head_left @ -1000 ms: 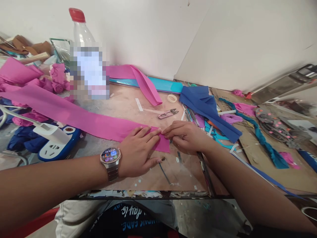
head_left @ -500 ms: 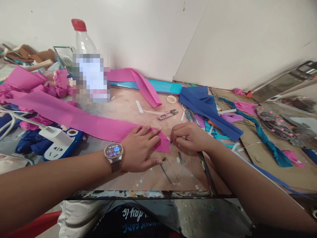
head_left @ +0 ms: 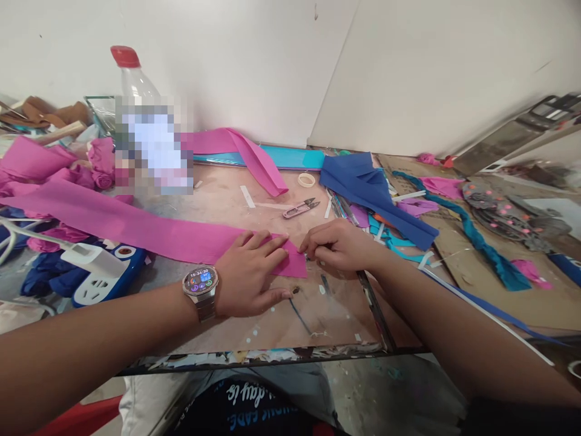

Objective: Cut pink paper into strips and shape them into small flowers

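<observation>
Far to the left of the snips (head_left: 300, 209), a blue and white power strip (head_left: 106, 278) lies at the table (head_left: 336, 309) edge, and a clear bottle (head_left: 136, 85) with a red cap stands behind it. The pink strip (head_left: 136, 221) runs flat from that left clutter toward you and ends just below the snips. Your left hand (head_left: 247, 275) lies on that end, left of and nearer you than the snips. The palm is down and the fingers are spread flat, pressing the paper to the table rather than gripping it. A wristwatch (head_left: 200, 283) sits on that wrist. Just below and slightly right of the snips, your right hand (head_left: 338, 248) is curled, its fingertips drawn into a narrow pinch on the strip's end edge. Right of the snips lies folded blue paper (head_left: 367, 188), and farther right a twisted teal strip (head_left: 476, 242).
</observation>
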`<state>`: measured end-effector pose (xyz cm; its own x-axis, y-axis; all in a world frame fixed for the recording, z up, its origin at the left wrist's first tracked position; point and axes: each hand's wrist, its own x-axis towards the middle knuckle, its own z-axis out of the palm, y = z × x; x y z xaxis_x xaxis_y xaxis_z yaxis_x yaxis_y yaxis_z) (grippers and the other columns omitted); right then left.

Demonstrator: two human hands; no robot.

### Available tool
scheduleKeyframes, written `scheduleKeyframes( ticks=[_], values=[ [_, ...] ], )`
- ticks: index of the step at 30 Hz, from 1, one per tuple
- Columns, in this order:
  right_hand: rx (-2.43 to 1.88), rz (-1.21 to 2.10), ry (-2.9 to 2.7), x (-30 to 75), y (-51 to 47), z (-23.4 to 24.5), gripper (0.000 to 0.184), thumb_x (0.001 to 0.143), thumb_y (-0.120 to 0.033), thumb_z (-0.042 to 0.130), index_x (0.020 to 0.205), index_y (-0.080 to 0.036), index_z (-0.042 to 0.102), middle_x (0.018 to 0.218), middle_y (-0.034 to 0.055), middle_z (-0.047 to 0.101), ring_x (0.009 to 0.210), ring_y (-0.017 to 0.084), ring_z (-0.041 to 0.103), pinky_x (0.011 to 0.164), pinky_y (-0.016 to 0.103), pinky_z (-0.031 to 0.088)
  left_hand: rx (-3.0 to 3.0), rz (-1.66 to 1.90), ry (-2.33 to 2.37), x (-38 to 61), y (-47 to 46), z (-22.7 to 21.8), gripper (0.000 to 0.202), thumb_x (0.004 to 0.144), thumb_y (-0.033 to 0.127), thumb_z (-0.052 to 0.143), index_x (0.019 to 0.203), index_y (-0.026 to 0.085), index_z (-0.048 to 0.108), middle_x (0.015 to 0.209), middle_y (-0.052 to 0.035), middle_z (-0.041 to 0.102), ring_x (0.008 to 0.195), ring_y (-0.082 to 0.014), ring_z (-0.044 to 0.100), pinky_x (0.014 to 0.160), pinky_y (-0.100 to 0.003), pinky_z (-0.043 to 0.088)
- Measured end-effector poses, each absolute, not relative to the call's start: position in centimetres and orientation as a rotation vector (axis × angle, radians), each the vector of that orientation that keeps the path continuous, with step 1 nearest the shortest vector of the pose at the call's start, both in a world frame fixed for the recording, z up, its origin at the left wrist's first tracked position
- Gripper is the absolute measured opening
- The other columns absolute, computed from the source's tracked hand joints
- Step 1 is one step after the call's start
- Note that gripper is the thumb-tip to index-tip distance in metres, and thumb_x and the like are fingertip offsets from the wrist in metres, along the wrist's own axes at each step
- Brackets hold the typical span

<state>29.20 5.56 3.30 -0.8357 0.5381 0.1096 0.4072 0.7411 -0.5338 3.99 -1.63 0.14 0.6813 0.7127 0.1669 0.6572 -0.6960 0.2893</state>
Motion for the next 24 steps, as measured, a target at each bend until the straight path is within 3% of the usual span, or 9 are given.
scheduleKeyframes(
  ticks=[8,14,24],
  values=[
    [-0.738,0.679,-2.711,29.79,5.98,3.09,0.023,0.073,-0.006,0.05,0.066,-0.018,0.068,0.067,0.0005,0.069,0.062,0.011,0.061,0.063,0.02,0.046,2.687,0.388,1.099,3.88,-1.64,-0.06,0.066,0.092,0.071,0.044,0.134,0.022,0.057,0.16,-0.0106,0.042,0.14,-0.0386,0.039,0.111,-0.061,0.031],
    [-0.728,0.557,-2.733,29.99,6.35,2.8,0.038,0.077,-0.008,0.06,0.109,-0.021,0.074,0.102,0.0045,0.07,0.074,0.012,0.062,0.07,0.023,0.049,2.7,0.409,1.127,3.84,-1.83,0.02,0.067,0.093,0.07,0.042,0.134,0.019,0.059,0.159,-0.0129,0.042,0.14,-0.0371,0.039,0.112,-0.058,0.032],
    [-0.723,0.585,-2.737,29.65,5.97,2.87,0.03,0.084,-0.015,0.065,0.112,-0.022,0.074,0.105,0.0061,0.069,0.083,0.015,0.065,0.078,0.027,0.052,2.703,0.435,1.129,3.76,-1.79,-0.25,0.066,0.093,0.069,0.044,0.136,0.021,0.058,0.158,-0.014,0.043,0.142,-0.0372,0.039,0.114,-0.059,0.033]
  ],
)
